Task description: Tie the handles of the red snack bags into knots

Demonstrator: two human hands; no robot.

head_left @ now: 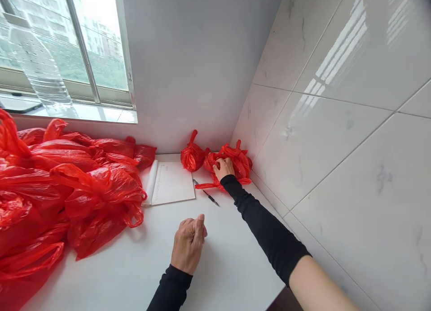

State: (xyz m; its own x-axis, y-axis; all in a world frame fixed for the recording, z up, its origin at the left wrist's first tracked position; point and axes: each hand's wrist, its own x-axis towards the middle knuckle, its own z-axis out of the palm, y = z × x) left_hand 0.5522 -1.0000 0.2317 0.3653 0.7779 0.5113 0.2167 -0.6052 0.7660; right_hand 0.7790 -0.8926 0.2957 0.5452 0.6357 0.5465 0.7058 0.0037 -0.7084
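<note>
My right hand reaches to the back right corner of the table, its fingers curled into a knotted red plastic bag. What the bag contains is hidden. Beside it stands a smaller tied red plastic bag with its twisted top pointing up. My left hand is closed in a fist above the front of the table, thumb uppermost, and nothing shows in it. Between the hands lies a black pen, next to an open notepad with small writing on its page.
A large heap of filled red plastic bags covers the left of the white table. A clear water bottle stands on the window sill. Glossy tiled wall borders the table's right side.
</note>
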